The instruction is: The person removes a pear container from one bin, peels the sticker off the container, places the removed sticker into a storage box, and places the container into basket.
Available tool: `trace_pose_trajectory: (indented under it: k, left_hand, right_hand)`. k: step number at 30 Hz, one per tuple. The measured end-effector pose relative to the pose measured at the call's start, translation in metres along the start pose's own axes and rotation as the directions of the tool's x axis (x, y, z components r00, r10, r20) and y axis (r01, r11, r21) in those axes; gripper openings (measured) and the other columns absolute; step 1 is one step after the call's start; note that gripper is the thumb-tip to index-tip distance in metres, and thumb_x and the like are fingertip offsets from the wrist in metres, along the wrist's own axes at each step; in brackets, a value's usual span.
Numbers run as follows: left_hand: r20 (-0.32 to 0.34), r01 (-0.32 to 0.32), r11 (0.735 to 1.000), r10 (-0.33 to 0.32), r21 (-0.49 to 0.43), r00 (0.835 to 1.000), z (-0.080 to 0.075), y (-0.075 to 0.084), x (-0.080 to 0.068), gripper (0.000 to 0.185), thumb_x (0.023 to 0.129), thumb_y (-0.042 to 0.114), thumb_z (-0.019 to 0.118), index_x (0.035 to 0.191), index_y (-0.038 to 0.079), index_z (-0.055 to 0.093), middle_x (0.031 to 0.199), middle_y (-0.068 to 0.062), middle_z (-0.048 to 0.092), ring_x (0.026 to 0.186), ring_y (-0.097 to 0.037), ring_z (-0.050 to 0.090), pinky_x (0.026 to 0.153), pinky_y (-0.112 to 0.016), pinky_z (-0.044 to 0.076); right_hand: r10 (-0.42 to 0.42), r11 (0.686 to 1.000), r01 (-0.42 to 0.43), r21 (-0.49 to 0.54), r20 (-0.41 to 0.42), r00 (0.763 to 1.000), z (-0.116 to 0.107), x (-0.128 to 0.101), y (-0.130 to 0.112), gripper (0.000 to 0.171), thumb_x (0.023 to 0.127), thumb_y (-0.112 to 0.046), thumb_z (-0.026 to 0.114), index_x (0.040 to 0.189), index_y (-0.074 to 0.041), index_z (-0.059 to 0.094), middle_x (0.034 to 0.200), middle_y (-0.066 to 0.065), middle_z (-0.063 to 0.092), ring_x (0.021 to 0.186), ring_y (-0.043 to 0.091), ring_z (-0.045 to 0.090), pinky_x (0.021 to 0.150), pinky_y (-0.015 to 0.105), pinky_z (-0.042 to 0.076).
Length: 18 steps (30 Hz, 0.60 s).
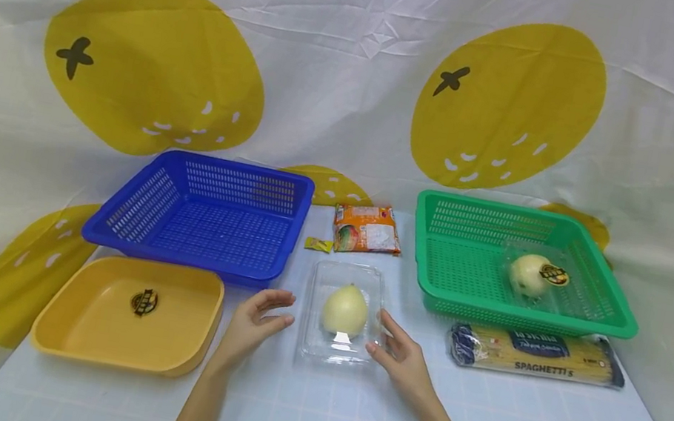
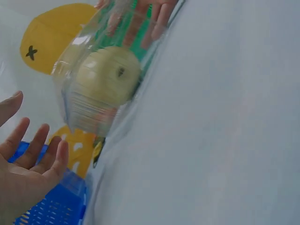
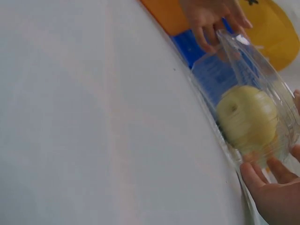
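Observation:
A pale yellow pear point(image 1: 346, 308) sits inside a clear plastic clamshell box point(image 1: 314, 315) with its lid down, on the table in front of me. My right hand point(image 1: 403, 361) touches the box's right side with its fingertips, the thumb near the front right corner. To the left of the box, my left hand point(image 1: 254, 324) is held apart from it, fingers loosely bent around nothing. The left wrist view shows a gap between the left hand point(image 2: 35, 173) and the box point(image 2: 70, 101). In the right wrist view, the right fingers point(image 3: 255, 180) lie against the box wall.
Behind stand a blue basket point(image 1: 224, 273) and a green basket point(image 1: 521, 318) holding another boxed pear point(image 1: 527, 274). An orange packet point(image 1: 367, 231) and small yellow sachet point(image 1: 318, 245) lie between them. A yellow tray point(image 1: 108, 321) is left; spaghetti point(image 1: 538, 355) lies right.

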<state>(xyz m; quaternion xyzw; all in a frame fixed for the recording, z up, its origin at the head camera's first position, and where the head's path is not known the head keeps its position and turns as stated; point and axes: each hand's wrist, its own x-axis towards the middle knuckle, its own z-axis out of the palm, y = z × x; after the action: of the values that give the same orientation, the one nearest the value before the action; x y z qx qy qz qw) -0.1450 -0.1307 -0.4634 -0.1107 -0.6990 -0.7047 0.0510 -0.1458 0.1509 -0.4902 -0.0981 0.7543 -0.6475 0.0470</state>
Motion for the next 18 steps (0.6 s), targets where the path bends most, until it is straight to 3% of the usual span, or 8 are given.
trace_pose_trajectory:
  k: [6,13,18]
  left_hand:
    - [-0.005,0.024,1.0,-0.024,0.008,1.0,0.01,-0.015,0.008,0.048,0.078,-0.007,0.069,0.123,-0.012,0.052,0.126,-0.033,0.049,0.118,-0.045,0.048,0.086,-0.026,0.052]
    - [0.093,0.086,0.996,-0.085,-0.014,0.992,0.018,-0.021,0.011,0.067,0.078,0.001,0.073,0.135,-0.009,0.04,0.14,-0.03,0.038,0.126,-0.045,0.041,0.094,-0.038,0.047]
    - [0.118,0.161,0.987,-0.16,-0.002,0.98,0.022,-0.019,0.01,0.08,0.079,0.01,0.076,0.143,-0.003,0.03,0.141,-0.03,0.037,0.13,-0.044,0.036,0.098,-0.042,0.043]
  right_hand:
    - [-0.013,1.0,0.013,0.001,0.008,1.0,0.0,0.0,0.0,0.068,0.085,-0.009,0.068,0.144,-0.001,0.034,0.149,0.018,0.032,0.13,0.043,0.036,0.102,0.038,0.038]
    - [-0.007,1.0,0.007,0.02,0.009,1.0,-0.002,0.0,0.002,0.067,0.086,-0.009,0.067,0.144,-0.002,0.034,0.149,0.018,0.031,0.131,0.042,0.036,0.101,0.036,0.039]
    - [-0.004,0.999,0.002,0.047,0.024,1.0,-0.001,-0.001,0.002,0.067,0.087,-0.009,0.066,0.145,-0.003,0.033,0.15,0.018,0.03,0.132,0.042,0.035,0.101,0.035,0.039]
